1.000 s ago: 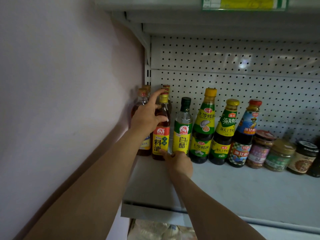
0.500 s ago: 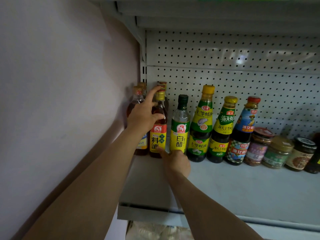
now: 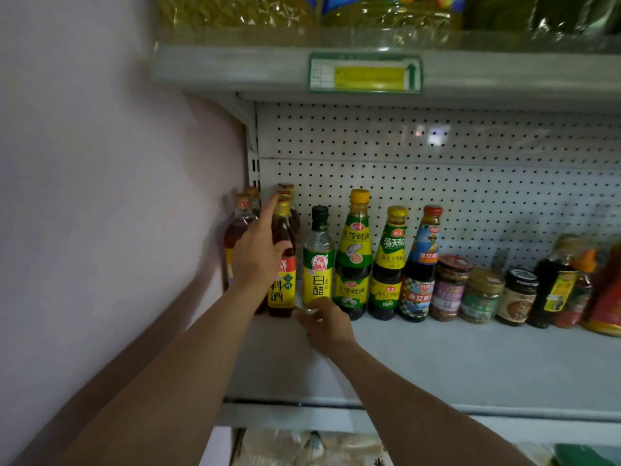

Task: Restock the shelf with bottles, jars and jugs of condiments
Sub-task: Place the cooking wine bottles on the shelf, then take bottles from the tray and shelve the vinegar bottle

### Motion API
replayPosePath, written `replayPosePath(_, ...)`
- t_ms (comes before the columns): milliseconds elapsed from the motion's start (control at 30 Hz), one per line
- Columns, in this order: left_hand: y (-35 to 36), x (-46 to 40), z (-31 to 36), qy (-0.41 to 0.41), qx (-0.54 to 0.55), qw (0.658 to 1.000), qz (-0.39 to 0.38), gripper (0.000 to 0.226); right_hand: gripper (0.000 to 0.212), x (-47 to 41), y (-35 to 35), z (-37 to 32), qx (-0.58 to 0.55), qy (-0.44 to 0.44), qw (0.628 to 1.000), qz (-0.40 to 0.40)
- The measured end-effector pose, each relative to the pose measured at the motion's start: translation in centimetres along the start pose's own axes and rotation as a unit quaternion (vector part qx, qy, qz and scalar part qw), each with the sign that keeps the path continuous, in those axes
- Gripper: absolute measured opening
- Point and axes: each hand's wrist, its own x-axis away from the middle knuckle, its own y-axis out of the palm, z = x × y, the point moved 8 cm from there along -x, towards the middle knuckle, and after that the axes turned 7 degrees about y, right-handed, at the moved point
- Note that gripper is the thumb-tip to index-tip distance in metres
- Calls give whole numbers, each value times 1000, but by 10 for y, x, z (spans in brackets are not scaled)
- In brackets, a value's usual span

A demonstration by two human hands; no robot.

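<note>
A row of condiment bottles stands at the back of the grey shelf (image 3: 470,364). My left hand (image 3: 258,253) grips the shoulder of the cooking wine bottle (image 3: 281,292), which has a yellow and red label. Its thumb is in front and its index finger points up along the neck. My right hand (image 3: 324,326) holds the base of the white vinegar bottle (image 3: 318,260), fingers curled round it and blurred. Brown bottles (image 3: 237,237) stand behind and to the left of the wine.
Right of the vinegar stand three sauce bottles (image 3: 389,264), then several jars (image 3: 480,295) and more bottles (image 3: 554,287). A pink wall (image 3: 100,196) closes the left side. The upper shelf carries a price tag (image 3: 364,73) and oil jugs (image 3: 386,11).
My right hand has slid right, from the foot of the cooking wine bottle to the base of the white vinegar bottle. My left hand stays on the wine bottle. The view has tilted upward.
</note>
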Motion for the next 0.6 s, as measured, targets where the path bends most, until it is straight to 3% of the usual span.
replayPosePath(100,1,26,5,-15,8,1000,20,82,53,14,-34,6,45,-41,998,25)
replayPosePath(333,17,106,2,-115,-40,990,-78,78,78,51,-90,23,196,-87,976,-21)
replayPosePath(600,9,238,24,-191,-78,969,-138,80,76,133,-111,62,251,-156,951,-89)
